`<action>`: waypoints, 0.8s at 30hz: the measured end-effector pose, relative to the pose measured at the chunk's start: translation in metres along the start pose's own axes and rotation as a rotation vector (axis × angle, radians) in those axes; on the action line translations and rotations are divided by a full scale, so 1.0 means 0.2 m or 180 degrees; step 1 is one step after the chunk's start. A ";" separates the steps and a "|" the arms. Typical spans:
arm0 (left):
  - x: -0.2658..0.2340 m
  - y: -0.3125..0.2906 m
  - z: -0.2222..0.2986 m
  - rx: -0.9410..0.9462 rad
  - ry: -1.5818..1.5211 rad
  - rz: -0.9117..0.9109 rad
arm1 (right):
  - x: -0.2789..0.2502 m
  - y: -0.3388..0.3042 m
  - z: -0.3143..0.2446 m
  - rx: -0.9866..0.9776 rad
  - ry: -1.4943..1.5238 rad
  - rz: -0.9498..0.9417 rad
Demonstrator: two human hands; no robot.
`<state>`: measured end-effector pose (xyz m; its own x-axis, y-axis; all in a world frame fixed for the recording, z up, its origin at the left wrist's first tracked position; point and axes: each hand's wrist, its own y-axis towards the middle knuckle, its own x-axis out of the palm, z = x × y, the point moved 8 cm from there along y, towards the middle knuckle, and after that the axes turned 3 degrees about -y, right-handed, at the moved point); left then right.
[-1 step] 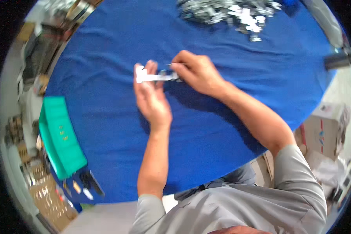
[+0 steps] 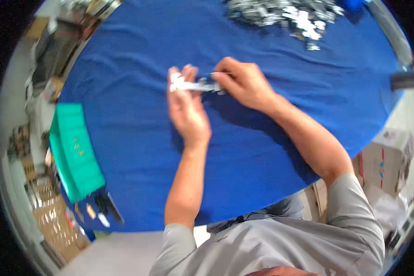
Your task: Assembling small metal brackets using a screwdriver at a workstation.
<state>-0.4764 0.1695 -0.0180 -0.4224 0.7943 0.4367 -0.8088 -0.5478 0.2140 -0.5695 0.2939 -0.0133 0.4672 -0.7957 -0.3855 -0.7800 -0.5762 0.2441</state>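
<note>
My left hand (image 2: 188, 112) is raised above the blue cloth, palm up, its fingers extended behind a bright silver metal piece (image 2: 193, 86). That piece has a wide T-shaped head lying against the left fingers and a narrow bar reaching right. My right hand (image 2: 241, 83) is closed in a pinch at the bar's far right end. A thin dark sliver shows at the right fingertips, too small and blurred to name. Whether the right fingers also grip the bar's end, I cannot tell. At the far side lies a heap of similar-looking silver metal pieces (image 2: 280, 14).
The blue cloth (image 2: 138, 152) covers a large round-edged table. On the left stands a green bin (image 2: 85, 161) with several small brass-coloured pieces in it. Beside it, near the table edge, lie a black object (image 2: 109, 208) and small tools. A cardboard box (image 2: 386, 161) stands at right.
The whole view has shifted slightly, so table, heap and hands appear a little farther right. Both hands keep the same hold around the silver piece.
</note>
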 end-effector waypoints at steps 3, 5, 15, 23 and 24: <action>-0.06 -0.02 -0.05 -0.0078 0.0110 0.0133 | 0.06 -0.03 0.01 -0.0136 -0.0096 -0.0280; -0.06 -0.01 -0.05 -0.0246 0.0129 0.0397 | 0.03 -0.04 0.00 -0.0136 -0.0300 -0.0248; -0.07 -0.01 -0.03 -0.0350 0.1029 0.0401 | -0.03 -0.02 -0.07 -0.0740 -0.0176 0.0446; -0.05 0.00 -0.03 -0.0361 0.0845 0.0346 | -0.04 -0.04 -0.06 -0.0821 -0.0291 0.0528; -0.06 0.00 -0.02 -0.0362 0.0815 0.0377 | -0.04 -0.03 -0.07 -0.0854 -0.0296 0.0497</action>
<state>-0.4731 0.1624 -0.0272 -0.5942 0.7750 0.2153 -0.7823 -0.6190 0.0691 -0.5615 0.3007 0.0009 0.3008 -0.8650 -0.4015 -0.6959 -0.4870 0.5278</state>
